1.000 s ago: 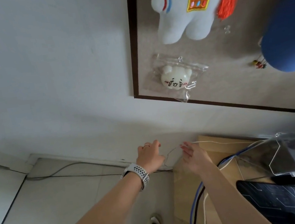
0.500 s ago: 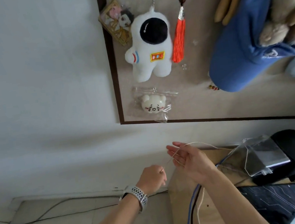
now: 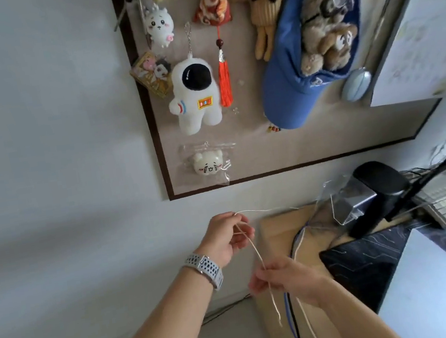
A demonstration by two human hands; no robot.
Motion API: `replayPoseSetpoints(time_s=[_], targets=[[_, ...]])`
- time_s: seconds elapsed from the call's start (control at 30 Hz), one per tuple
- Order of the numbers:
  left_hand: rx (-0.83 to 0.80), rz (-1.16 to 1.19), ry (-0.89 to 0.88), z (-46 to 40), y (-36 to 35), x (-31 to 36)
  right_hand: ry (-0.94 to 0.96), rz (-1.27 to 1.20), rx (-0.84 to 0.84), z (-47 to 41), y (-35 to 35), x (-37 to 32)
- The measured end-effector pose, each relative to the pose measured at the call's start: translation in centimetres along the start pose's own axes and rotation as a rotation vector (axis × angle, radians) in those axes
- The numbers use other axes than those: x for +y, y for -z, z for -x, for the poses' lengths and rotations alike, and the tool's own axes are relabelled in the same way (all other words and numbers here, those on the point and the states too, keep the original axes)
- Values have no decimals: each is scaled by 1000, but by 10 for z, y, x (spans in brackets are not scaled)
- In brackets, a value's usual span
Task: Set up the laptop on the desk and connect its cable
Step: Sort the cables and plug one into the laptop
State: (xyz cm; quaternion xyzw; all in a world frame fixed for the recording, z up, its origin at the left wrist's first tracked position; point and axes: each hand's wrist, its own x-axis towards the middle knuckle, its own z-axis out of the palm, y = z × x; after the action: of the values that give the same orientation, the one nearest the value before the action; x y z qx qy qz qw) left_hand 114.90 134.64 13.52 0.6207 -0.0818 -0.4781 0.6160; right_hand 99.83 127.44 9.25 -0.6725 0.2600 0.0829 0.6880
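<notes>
A thin white cable (image 3: 257, 252) hangs in the air beside the counter (image 3: 275, 236), stretched between both hands. The left hand (image 3: 226, 238) pinches its upper bend with curled fingers; the right hand (image 3: 284, 279) grips it lower down. The white laptop (image 3: 445, 289) lies on the counter's dark mat (image 3: 364, 263).

white cable (image 3: 259, 252), blue cap (image 3: 289, 96), orange tassel (image 3: 224, 82)
</notes>
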Motion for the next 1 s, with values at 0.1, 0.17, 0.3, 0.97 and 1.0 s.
replayPoseSetpoints(time_s=[0.1,0.17,0.3,0.97,1.0], targets=[[-22,86,61,16,-1,-4,44,-15,150,25,-11,-4],[-87,29,83,29,-3,-16,96,-36,217,40,-15,-6],[-219,-124,66,58,-20,-42,154,-4,294,66,-20,-10],[-350,277,130,114,-70,-35,183,19,524,179,-20,6],[-393,221,123,120,-77,-38,201,23,532,182,-18,1]])
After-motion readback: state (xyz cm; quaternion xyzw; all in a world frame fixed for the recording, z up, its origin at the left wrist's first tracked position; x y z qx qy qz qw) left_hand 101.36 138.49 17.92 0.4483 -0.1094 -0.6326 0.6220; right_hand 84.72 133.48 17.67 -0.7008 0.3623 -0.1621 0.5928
